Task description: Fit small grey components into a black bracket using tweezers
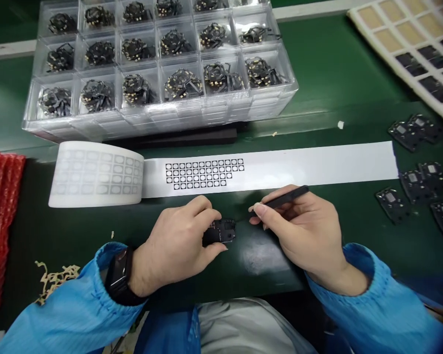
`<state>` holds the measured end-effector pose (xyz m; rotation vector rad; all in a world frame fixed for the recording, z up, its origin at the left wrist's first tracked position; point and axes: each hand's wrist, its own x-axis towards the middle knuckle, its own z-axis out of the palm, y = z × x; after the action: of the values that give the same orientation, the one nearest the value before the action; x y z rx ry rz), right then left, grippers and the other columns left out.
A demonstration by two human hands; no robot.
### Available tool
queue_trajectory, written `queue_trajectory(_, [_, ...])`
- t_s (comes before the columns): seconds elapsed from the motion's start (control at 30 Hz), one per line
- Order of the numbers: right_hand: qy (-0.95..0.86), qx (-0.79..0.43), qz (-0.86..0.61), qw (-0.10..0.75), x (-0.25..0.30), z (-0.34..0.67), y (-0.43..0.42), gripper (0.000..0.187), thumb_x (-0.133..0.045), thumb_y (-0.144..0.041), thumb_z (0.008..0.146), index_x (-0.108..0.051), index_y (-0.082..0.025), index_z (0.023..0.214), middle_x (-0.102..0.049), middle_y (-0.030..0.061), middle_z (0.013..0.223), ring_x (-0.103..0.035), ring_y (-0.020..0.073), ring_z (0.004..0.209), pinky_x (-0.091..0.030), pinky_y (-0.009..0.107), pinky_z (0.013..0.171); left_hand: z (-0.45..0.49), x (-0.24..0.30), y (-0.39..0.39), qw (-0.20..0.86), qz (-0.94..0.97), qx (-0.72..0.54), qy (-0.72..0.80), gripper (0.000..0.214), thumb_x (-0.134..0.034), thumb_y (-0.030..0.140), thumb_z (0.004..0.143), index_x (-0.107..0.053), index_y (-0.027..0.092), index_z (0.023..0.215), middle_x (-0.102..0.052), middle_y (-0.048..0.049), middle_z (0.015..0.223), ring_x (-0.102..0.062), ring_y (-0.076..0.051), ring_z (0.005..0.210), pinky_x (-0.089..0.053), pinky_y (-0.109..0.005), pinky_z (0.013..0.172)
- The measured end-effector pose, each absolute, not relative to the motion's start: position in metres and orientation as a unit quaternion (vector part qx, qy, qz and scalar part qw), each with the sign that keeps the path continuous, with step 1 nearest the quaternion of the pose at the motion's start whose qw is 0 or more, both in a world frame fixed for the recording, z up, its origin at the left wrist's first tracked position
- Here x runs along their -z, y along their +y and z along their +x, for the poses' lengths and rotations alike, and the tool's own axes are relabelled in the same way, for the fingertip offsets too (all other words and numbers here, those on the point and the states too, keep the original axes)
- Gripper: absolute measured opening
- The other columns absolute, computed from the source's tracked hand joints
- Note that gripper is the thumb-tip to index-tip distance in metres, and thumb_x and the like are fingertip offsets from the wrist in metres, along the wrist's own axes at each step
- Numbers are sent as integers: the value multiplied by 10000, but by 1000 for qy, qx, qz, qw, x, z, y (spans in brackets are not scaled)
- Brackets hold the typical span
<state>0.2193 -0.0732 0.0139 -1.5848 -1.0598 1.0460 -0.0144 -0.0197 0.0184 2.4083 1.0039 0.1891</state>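
Observation:
My left hand point(180, 241) is closed around a small black electronic part point(221, 231), pinning it on the green mat near the front edge. Just right of it, my right hand point(299, 231) pinches black tweezers point(286, 196), whose tip end points toward the part. Behind both hands lies a white sticker strip point(317, 164) with rows of small round labels point(203, 173). The strip unrolls from a roll point(96, 173) on the left. Both wrists wear blue sleeves, and a black watch sits on the left wrist.
A clear compartment tray point(158, 113) of black parts stands at the back. Loose black parts point(413, 182) lie at the right. A tan sheet with square pads point(409, 39) is at the back right. Red material point(0, 221) sits at the left edge.

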Motion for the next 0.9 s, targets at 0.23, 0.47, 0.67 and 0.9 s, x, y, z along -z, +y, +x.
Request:
queue_trajectory(0.23, [-458, -409, -677, 405, -15, 215, -76, 144, -862, -306, 875, -746, -230, 837, -797, 37, 717, -787, 214, 632, -665, 291, 554, -9, -13, -26, 238, 884, -104, 388, 213, -803, 282, 857, -742, 169, 1027, -743, -43, 995, -729, -224, 757, -562, -355, 562])
queue_trajectory(0.47, [-462, -400, -690, 388, -14, 212, -75, 146, -861, -309, 884, -737, -240, 848, -797, 28, 719, -779, 199, 616, -662, 277, 548, -10, -10, -28, 241, 884, -109, 384, 188, -797, 283, 856, -744, 165, 993, -720, -34, 958, -716, -229, 748, -524, -366, 540])
queue_trajectory(0.67, [-472, -376, -697, 387, -13, 212, -77, 133, -871, -270, 879, -749, -231, 842, -789, 3, 698, -767, 174, 584, -649, 242, 542, -10, -9, -30, 228, 888, -108, 384, 176, -801, 300, 852, -733, 173, 953, -693, -18, 911, -673, -211, 705, -478, -360, 519])
queue_trajectory(0.9, [-481, -365, -699, 383, -14, 211, -74, 128, -862, -251, 882, -749, -218, 831, -788, 7, 694, -774, 191, 578, -648, 260, 527, -11, -10, -29, 233, 889, -113, 378, 138, -796, 267, 853, -737, 168, 928, -681, -9, 883, -665, -202, 696, -478, -353, 519])
